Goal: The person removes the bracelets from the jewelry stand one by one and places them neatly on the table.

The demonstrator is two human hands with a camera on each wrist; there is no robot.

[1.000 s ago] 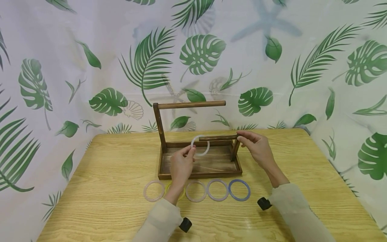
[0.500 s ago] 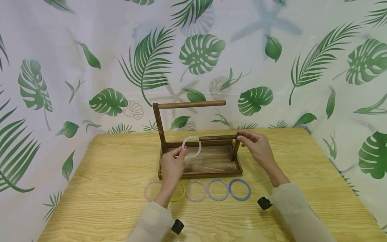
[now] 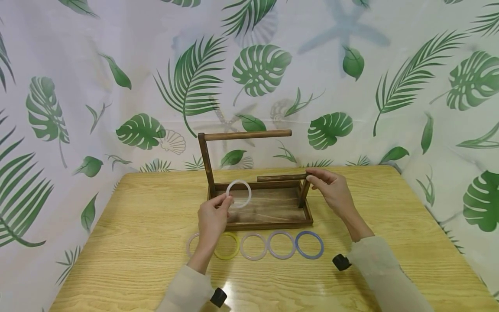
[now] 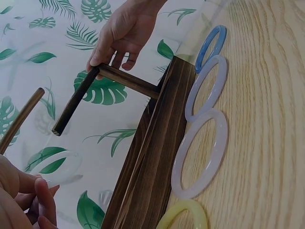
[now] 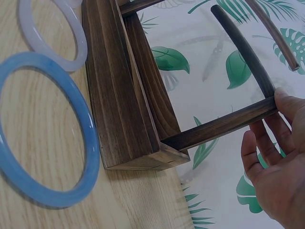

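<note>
My left hand point(image 3: 212, 216) pinches a translucent white bangle point(image 3: 251, 195) between thumb and fingers, upright over the left part of a dark wooden display stand's tray point(image 3: 269, 225). The bangle hangs to the left of the free end of the stand's lower bar point(image 3: 278, 177), apart from it. My right hand point(image 3: 331, 190) grips the corner where that bar meets its short post point(image 3: 304, 193); in the right wrist view the thumb lies on this corner point(image 5: 271, 101), with fingers beneath. A longer, higher bar point(image 3: 249, 135) rises from the tall post at the stand's left.
In front of the tray, bangles lie in a row on the wooden table point(image 3: 128, 242): blue point(image 3: 322, 246), lavender point(image 3: 281, 258), pale pink point(image 3: 253, 259), yellow point(image 3: 226, 258), and a pale one point(image 3: 189, 246) partly behind my left forearm. A leaf-print cloth point(image 3: 156, 86) hangs behind.
My left hand has drawn the white bangle leftward and slightly toward me, away from the lower bar, whose end overlapped the ring a second ago. The right hand stays at the corner.
</note>
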